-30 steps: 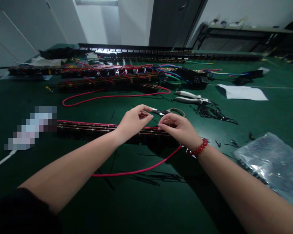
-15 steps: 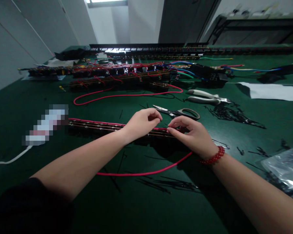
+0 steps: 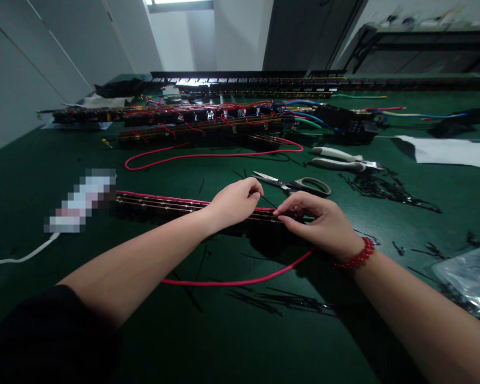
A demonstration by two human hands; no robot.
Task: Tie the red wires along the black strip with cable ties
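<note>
A long dark assembly (image 3: 164,208) with copper-coloured rods and a red cable (image 3: 156,197) along its top edge lies crosswise in front of me. My left hand (image 3: 236,200) reaches over it, thumb and forefinger pinching one end of a thin black cable tie (image 3: 269,202). At the tie's other end, my right hand (image 3: 314,216) has its fingertips closed beside the rods and the red cable. The tie stretches in a short slant between both hands. My fingers hide where it meets the assembly.
Scissors (image 3: 292,184) lie just behind my hands, with grey-handled cutters (image 3: 342,160) farther back. Black cable ties (image 3: 280,301) are strewn in front, near a red cable loop (image 3: 240,281). A clear plastic bag (image 3: 474,277) sits right; wired assemblies (image 3: 208,114) line the back.
My left hand has drawn slightly away from the right, and more of the black tie shows between them. The whole view has shifted a little.
</note>
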